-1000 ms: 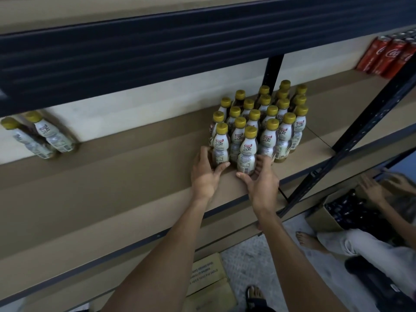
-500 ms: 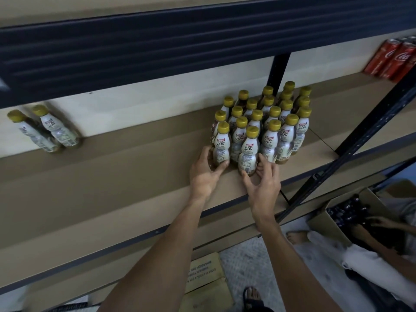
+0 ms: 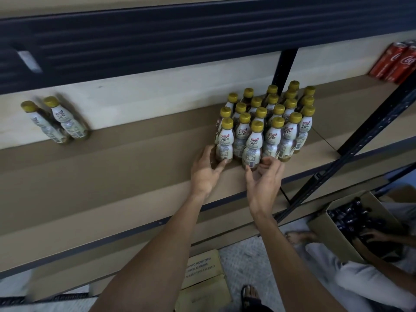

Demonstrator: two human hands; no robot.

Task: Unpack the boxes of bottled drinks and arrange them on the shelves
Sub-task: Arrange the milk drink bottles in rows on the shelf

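Subject of inspection: a block of small bottles (image 3: 276, 113) with gold caps and white labels, standing upright in tight rows on the brown shelf (image 3: 112, 176), right of centre and just left of the dark upright post (image 3: 284, 66). The far rows are partly hidden behind the near ones, so an exact count cannot be given. The left hand (image 3: 206, 171) is at the near-left corner of the block, fingers curled round the base of the corner bottle (image 3: 224, 140) and thumb laid across its front. The right hand (image 3: 264, 179) is beside it, thumb and bent fingers pinching the base of the front bottle (image 3: 253, 145), the next one forward in the near row. Both hands sit low, at shelf level, on the near edge of the block; the rest of the bottles lie beyond the fingertips. Assessment: these are judged to be full plastic bottles, light singly, stiff enough to push, with smooth labels that may slip. Being narrow and tall, they would tip if pressed near the cap, so contact at the base or the waist is sound. Two more bottles (image 3: 56, 120) stand well apart at the far left, red cans (image 3: 398, 61) at the far right, and a cardboard box (image 3: 337, 228) of dark bottles sits below right.
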